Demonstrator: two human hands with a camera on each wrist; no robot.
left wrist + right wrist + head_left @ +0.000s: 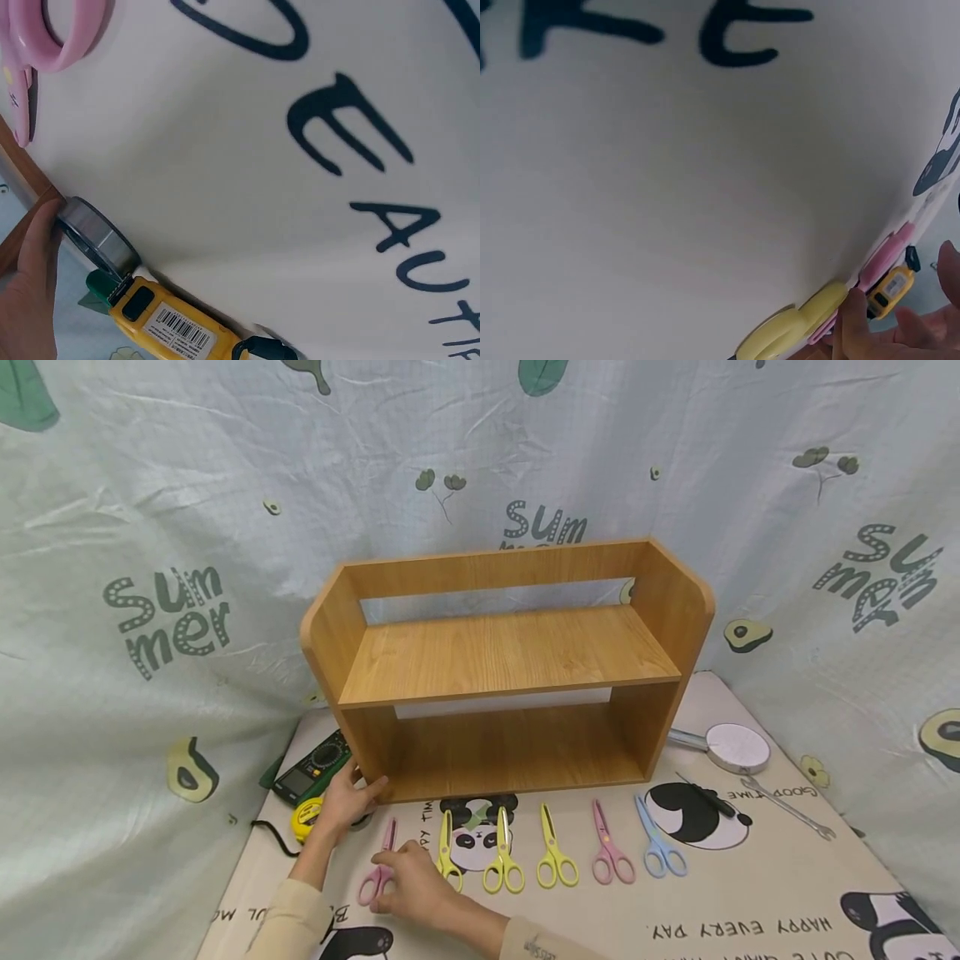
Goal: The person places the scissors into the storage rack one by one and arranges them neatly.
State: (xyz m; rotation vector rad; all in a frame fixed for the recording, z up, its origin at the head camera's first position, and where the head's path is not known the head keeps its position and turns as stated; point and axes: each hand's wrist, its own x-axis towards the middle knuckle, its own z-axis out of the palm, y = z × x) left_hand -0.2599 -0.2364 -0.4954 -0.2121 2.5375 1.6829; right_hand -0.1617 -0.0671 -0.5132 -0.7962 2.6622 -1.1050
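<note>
Pink scissors lie at the left end of a row on the cloth, with my right hand over their handles. Finger and thumb stand apart around the handles, and a fingertip seems to touch them in the right wrist view. At the wooden shelf, my left hand touches the lower left front corner with its thumb. Its other fingers are partly hidden beside the side panel. Below that hand sit a grey ring-shaped roll and a yellow tape measure. Yellow scissors are close to the right hand.
Rightward the row continues with yellow scissors, pink scissors and blue scissors. A multimeter leans by the shelf's left. Rightward lie a round white-faced object with a handle, a screwdriver and a wrench.
</note>
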